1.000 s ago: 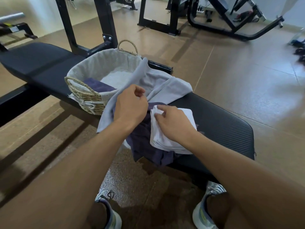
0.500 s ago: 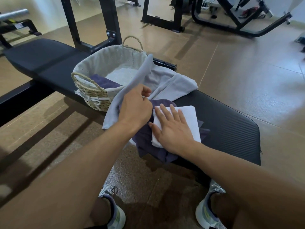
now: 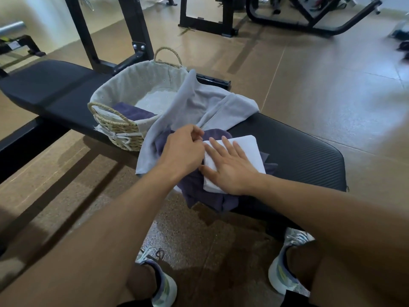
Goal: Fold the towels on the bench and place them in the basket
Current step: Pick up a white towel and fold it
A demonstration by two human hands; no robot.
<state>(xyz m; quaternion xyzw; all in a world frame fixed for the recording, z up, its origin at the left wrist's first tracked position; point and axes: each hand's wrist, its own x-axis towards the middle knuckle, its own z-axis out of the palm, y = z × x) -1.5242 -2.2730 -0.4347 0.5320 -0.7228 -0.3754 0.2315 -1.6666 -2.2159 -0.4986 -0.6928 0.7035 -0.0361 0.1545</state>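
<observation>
A folded white towel (image 3: pixel 250 149) lies on a crumpled dark purple towel (image 3: pixel 199 196) on the black bench (image 3: pixel 305 156). My right hand (image 3: pixel 230 167) lies flat on the white towel, fingers spread. My left hand (image 3: pixel 183 151) is curled at the white towel's left edge, fingertips pinched there; what they grip is hidden. A light grey towel (image 3: pixel 199 103) drapes from the basket rim onto the bench. The lined wicker basket (image 3: pixel 115 127) stands on the bench to the left, with a folded purple towel (image 3: pixel 130 110) inside.
Black gym frame uprights (image 3: pixel 137 34) rise behind the bench. More black machine frames (image 3: pixel 309 25) stand on the tan floor at the back. My two shoes (image 3: pixel 163 282) are on the floor below the bench's near edge.
My right hand went from gripping the white towel to pressing flat on it. My left hand moved a little closer to the towel's left edge.
</observation>
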